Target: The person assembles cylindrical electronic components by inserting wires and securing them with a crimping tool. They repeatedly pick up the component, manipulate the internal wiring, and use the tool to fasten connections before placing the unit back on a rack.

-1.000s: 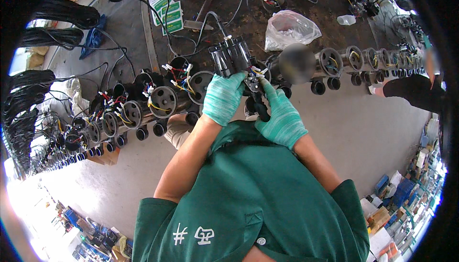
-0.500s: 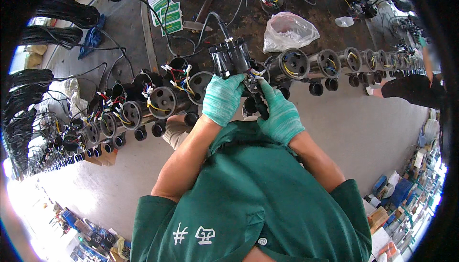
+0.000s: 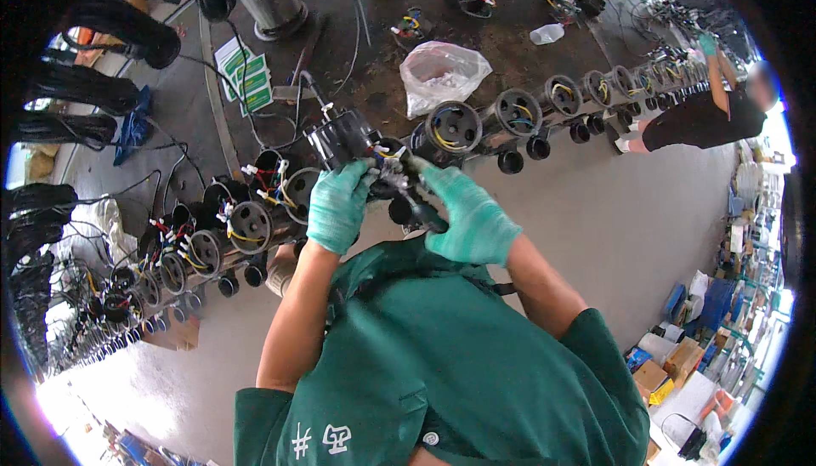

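My left hand (image 3: 338, 207), in a green knit glove, is closed with its fingertips beside the jaws of black-handled pliers (image 3: 411, 197); what they pinch is too small to make out. My right hand (image 3: 473, 216), gloved alike, has its fingers around the pliers' handles. Yellow and blue wires with a white connector (image 3: 391, 152) stick up just past the jaws. Beyond my left fingers stands a glossy black cylindrical unit (image 3: 338, 139), a metal fitting and a cable at its top. The pliers' jaws are blurred.
A long row of black cylindrical housings (image 3: 455, 127) with wires runs along the table's near edge. Behind it lie a clear plastic bag (image 3: 444, 75), green-and-white leaflets (image 3: 246, 79) and a metal pot (image 3: 274, 2). Cable coils (image 3: 119, 28) hang at left. Another person (image 3: 710, 122) stands at far right.
The view has shifted, so the table and housings sit further left. My right hand's fingers look looser around the pliers, and the pliers' jaws have turned slightly.
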Tool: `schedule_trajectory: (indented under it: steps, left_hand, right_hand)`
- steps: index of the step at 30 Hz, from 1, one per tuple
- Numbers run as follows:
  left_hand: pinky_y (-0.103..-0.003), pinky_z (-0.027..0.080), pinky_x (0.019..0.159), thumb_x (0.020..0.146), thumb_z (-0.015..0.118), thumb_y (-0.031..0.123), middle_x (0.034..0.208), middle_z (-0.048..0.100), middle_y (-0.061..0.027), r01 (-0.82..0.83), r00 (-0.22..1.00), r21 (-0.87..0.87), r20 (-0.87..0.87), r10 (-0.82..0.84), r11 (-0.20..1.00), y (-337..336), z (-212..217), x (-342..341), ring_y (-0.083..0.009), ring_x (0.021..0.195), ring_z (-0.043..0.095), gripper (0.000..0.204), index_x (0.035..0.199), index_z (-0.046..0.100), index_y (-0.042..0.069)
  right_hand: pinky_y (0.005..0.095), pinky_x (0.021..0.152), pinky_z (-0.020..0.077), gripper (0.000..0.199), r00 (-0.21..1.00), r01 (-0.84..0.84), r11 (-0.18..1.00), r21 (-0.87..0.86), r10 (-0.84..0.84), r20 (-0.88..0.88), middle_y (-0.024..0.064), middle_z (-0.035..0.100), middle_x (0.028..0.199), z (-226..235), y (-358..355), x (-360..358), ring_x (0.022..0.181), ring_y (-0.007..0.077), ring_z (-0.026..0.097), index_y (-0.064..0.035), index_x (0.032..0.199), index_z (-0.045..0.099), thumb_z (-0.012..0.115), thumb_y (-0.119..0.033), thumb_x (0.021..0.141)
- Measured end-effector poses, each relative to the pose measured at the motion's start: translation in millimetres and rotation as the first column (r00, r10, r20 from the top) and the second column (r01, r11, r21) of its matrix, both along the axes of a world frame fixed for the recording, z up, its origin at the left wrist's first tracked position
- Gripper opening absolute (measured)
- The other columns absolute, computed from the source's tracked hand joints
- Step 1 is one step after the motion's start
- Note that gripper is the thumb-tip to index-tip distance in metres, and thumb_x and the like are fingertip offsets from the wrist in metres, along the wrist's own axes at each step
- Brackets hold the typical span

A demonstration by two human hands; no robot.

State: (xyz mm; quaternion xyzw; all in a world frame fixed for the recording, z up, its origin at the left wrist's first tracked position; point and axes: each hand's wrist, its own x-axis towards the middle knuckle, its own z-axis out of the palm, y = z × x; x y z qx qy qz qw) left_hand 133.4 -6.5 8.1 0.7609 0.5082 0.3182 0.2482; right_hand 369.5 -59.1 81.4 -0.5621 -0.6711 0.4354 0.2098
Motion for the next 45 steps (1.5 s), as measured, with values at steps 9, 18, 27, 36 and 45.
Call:
schedule_trajectory:
  steps: [9,18,27,36,45]
  left_hand:
    - [-0.041,0.057,0.079,0.093,0.072,0.010,0.100,0.076,-0.0153,-0.027,0.999,0.018,0.023,0.026,0.999,0,-3,1,-0.0348,0.089,0.072,0.017,0.109,0.076,0.008]
    - [-0.041,0.058,0.074,0.090,0.077,0.012,0.095,0.075,-0.0187,-0.069,0.997,0.004,0.036,0.069,0.998,3,0,3,-0.0373,0.085,0.073,0.016,0.106,0.076,0.007]
    - [-0.044,0.056,0.086,0.095,0.068,0.010,0.111,0.071,-0.0187,-0.006,1.000,0.167,-0.019,0.009,0.986,4,-2,4,-0.0383,0.096,0.069,0.025,0.119,0.072,0.008]
    - [-0.040,0.057,0.088,0.089,0.048,-0.011,0.107,0.069,-0.0188,-0.253,0.950,0.208,0.239,0.202,0.945,-5,3,3,-0.0372,0.097,0.070,0.038,0.120,0.065,0.001]
    - [-0.033,0.053,0.094,0.098,0.045,-0.007,0.104,0.073,-0.0116,-0.463,0.813,0.049,0.422,0.402,0.885,-5,1,1,-0.0215,0.097,0.069,0.030,0.117,0.067,0.001]
  right_hand:
    - [0.0413,0.100,0.0519,0.078,0.633,0.470,0.662,0.584,-0.714,0.299,0.0212,0.071,0.118,1,98,239,0.113,0.0337,0.069,-0.0022,0.146,0.056,0.084,-0.032,0.080]
    - [0.0461,0.113,0.0440,0.078,0.414,0.433,0.820,0.374,-0.549,0.726,0.0226,0.058,0.147,-57,155,359,0.137,0.0374,0.055,-0.0134,0.151,0.054,0.075,-0.052,0.086]
    - [0.0391,0.102,0.0526,0.051,0.966,-0.155,0.828,0.538,0.012,0.260,0.0168,0.065,0.136,23,134,88,0.116,0.0330,0.067,-0.0113,0.143,0.061,0.073,-0.019,0.094]
    - [0.0392,0.104,0.0516,0.071,0.886,-0.462,0.831,0.311,0.418,0.200,0.0197,0.062,0.141,-55,167,-30,0.121,0.0332,0.064,-0.0157,0.157,0.045,0.058,0.004,0.090]
    - [0.0331,0.096,0.0542,0.060,0.941,-0.323,0.942,0.090,0.310,0.138,0.0150,0.070,0.122,-32,151,-5,0.106,0.0218,0.069,-0.0160,0.151,0.054,0.056,0.001,0.094]
